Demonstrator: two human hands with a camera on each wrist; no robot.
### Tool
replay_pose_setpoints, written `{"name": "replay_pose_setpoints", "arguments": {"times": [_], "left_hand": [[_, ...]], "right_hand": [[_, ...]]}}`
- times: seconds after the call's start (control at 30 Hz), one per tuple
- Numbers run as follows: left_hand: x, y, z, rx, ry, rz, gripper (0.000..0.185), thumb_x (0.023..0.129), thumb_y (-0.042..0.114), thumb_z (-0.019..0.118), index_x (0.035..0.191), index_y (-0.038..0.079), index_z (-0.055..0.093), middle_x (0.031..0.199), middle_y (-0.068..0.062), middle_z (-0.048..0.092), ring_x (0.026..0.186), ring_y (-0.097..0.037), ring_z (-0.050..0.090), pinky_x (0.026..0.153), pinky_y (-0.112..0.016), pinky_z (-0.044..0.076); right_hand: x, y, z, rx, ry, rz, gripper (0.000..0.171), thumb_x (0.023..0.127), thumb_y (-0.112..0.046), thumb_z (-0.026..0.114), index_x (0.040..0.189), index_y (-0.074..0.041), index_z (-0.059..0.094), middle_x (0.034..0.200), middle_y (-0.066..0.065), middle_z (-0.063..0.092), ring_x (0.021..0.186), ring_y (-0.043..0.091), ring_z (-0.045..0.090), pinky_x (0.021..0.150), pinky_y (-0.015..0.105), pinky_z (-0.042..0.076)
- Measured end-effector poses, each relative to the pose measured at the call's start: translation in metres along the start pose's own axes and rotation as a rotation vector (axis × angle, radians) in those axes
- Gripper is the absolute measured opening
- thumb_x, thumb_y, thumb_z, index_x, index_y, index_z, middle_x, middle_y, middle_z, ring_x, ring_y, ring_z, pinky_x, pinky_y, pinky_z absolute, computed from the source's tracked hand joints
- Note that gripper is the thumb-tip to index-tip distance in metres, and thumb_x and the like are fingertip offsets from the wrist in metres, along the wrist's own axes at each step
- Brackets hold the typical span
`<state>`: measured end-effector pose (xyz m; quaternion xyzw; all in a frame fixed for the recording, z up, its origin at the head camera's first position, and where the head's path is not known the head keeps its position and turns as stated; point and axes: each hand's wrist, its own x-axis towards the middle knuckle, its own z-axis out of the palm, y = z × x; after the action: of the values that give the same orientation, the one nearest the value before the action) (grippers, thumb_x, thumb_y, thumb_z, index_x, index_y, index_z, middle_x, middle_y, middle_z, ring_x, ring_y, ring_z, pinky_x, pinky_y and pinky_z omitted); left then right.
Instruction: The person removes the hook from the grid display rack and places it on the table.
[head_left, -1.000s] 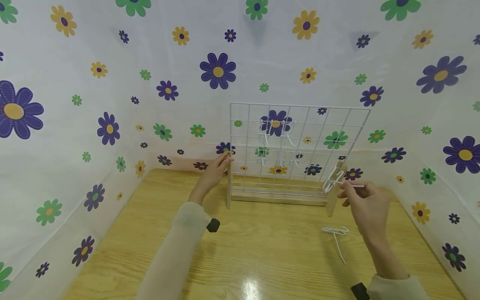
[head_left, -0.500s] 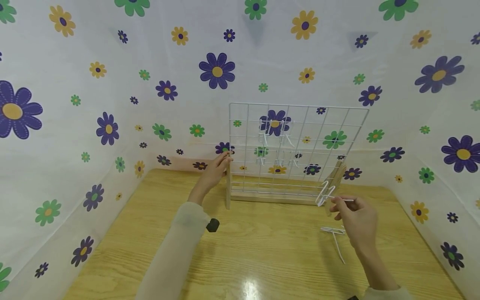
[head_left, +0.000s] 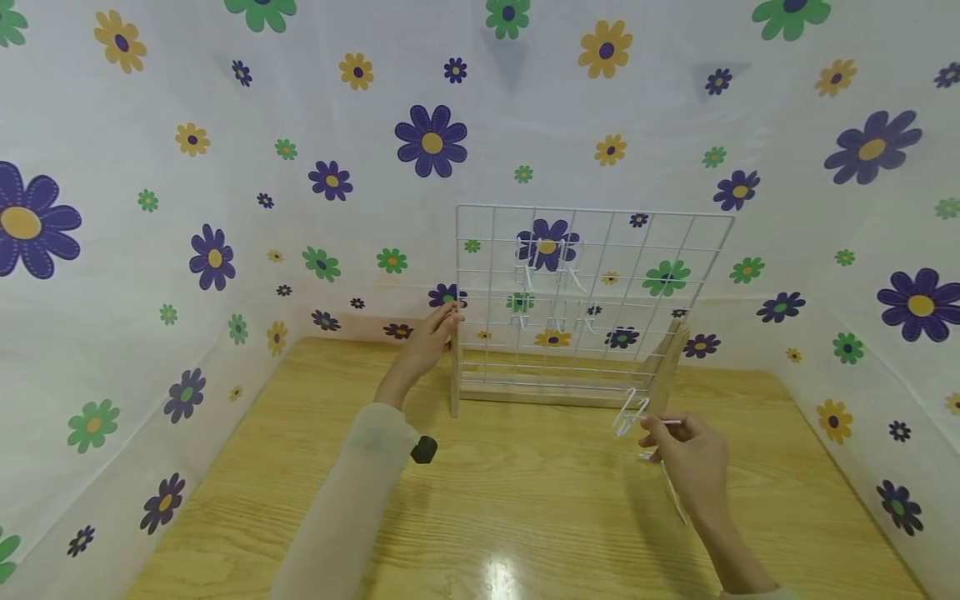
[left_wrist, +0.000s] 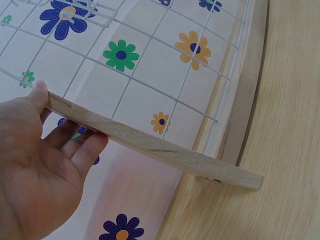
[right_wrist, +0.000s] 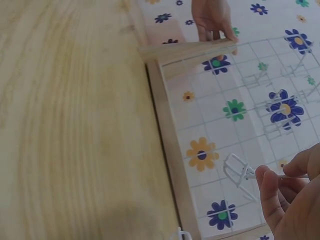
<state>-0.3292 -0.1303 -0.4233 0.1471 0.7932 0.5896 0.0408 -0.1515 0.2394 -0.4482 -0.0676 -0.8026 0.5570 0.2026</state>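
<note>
Pinching one hook (head_left: 628, 414), right hand (head_left: 693, 467); two hang on grid (head_left: 592, 292).

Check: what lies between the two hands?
Head view: between left hand and right hand stands the wire grid on its wooden base.

White cloth walls (head_left: 225, 125) printed with purple, green and yellow flowers enclose a light wooden table (head_left: 525, 517) on three sides; a bright glare spot shows on its grain
</note>
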Motion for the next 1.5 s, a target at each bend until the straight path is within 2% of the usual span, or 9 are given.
{"name": "replay_pose_setpoints", "arguments": {"times": [0.2,0.37,0.67,0.87,1.1,1.33,1.5], "left_hand": [[0.0,-0.001,-0.001,0.0,-0.002,0.002,0.053,0.115,0.034,0.034,0.165,0.019,0.027,0.163,-0.015,0.038,0.151,-0.034,0.031,0.118,-0.049,0.039],[0.0,-0.001,-0.001,0.012,-0.001,0.001,0.053,0.115,0.035,0.034,0.165,0.02,0.027,0.163,-0.013,0.039,0.151,-0.034,0.033,0.117,-0.049,0.04],[0.0,0.001,0.0,0.007,0.0,0.001,0.052,0.115,0.034,0.035,0.165,0.019,0.03,0.163,-0.014,0.038,0.151,-0.033,0.033,0.117,-0.049,0.04],[0.0,-0.001,0.0,0.008,-0.006,0.006,0.053,0.115,0.036,0.036,0.165,0.02,0.029,0.164,-0.014,0.036,0.151,-0.034,0.033,0.117,-0.05,0.039],[0.001,-0.002,-0.001,0.003,-0.002,0.006,0.052,0.115,0.035,0.035,0.165,0.021,0.03,0.161,-0.013,0.041,0.15,-0.033,0.034,0.117,-0.049,0.04],[0.0,-0.002,-0.001,-0.005,-0.012,0.005,0.053,0.115,0.035,0.035,0.165,0.019,0.029,0.164,-0.015,0.036,0.151,-0.034,0.032,0.118,-0.05,0.039],[-0.001,-0.001,-0.001,0.004,-0.007,0.005,0.053,0.115,0.036,0.036,0.165,0.02,0.029,0.163,-0.014,0.037,0.151,-0.033,0.033,0.117,-0.049,0.04]], "right_hand": [[-0.004,0.012,0.008,-0.008,-0.068,-0.023,0.016,0.099,-0.005,0.069,0.103,0.01,0.07,0.083,0.017,0.076,0.058,0.019,0.068,0.054,0.025,0.06],[-0.007,0.019,0.014,-0.038,-0.098,0.01,0.018,0.099,-0.008,0.07,0.105,0.009,0.07,0.085,0.018,0.076,0.057,0.018,0.067,0.055,0.027,0.06],[-0.013,0.029,0.021,-0.025,-0.107,0.028,0.02,0.098,-0.01,0.072,0.106,0.008,0.069,0.083,0.017,0.075,0.057,0.021,0.067,0.055,0.026,0.059],[-0.015,0.035,0.024,-0.065,-0.124,0.047,0.02,0.098,-0.009,0.071,0.105,0.009,0.069,0.08,0.017,0.075,0.057,0.023,0.067,0.053,0.026,0.058],[-0.017,0.039,0.028,-0.082,-0.126,0.115,0.02,0.098,-0.009,0.07,0.107,0.008,0.07,0.083,0.018,0.075,0.057,0.023,0.066,0.049,0.023,0.054],[-0.02,0.042,0.029,-0.086,-0.142,0.159,0.022,0.1,-0.008,0.068,0.112,0.01,0.068,0.091,0.019,0.077,0.062,0.022,0.069,0.051,0.023,0.056],[-0.022,0.044,0.028,-0.125,-0.137,0.159,0.019,0.099,-0.005,0.068,0.108,0.012,0.069,0.091,0.02,0.076,0.063,0.018,0.071,0.051,0.022,0.057]]}}
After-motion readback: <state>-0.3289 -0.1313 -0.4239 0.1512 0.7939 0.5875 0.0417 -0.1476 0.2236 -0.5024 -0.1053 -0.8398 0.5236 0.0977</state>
